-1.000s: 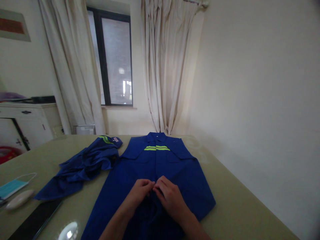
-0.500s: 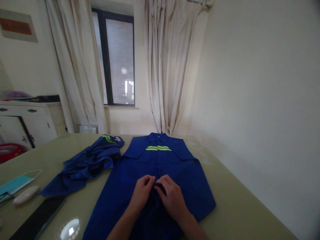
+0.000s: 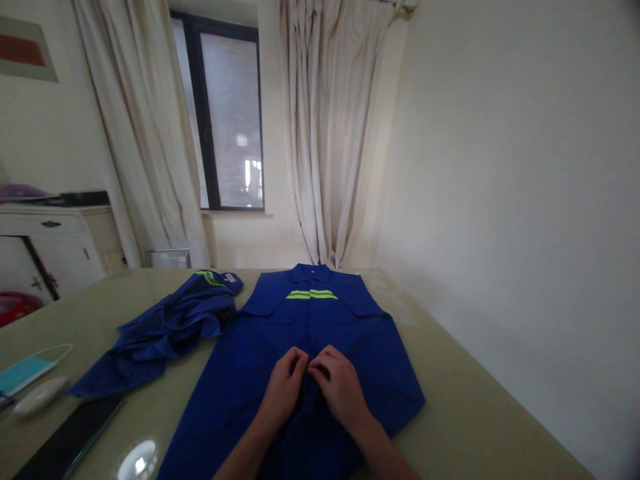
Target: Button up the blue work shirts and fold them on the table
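Observation:
A dark blue work jacket (image 3: 270,337) lies front side up on the table, collar at the far end, with yellow-green reflective stripes across its chest. Over its front opening, below the chest pockets, my left hand (image 3: 287,380) pinches the cloth edge between thumb and fingers. Close beside it, my right hand (image 3: 340,387) is also closed in a pinch on the jacket front, fingertips almost touching those of the left. Whatever small fastening may be between the fingertips is too small to make out. The lower part of the jacket is partly covered by my forearms.
Left of the jacket lies a crumpled blue garment (image 3: 165,333) with a reflective stripe. Nearer the left edge are a black phone (image 3: 70,437), a pale computer mouse (image 3: 41,397) and a blue face mask (image 3: 25,375). A wall (image 3: 500,200) runs along the table's right side.
The view has shifted slightly, so the scene sits a little further left. Both hands stay at the jacket front, with the right fingertips drawn slightly closer together.

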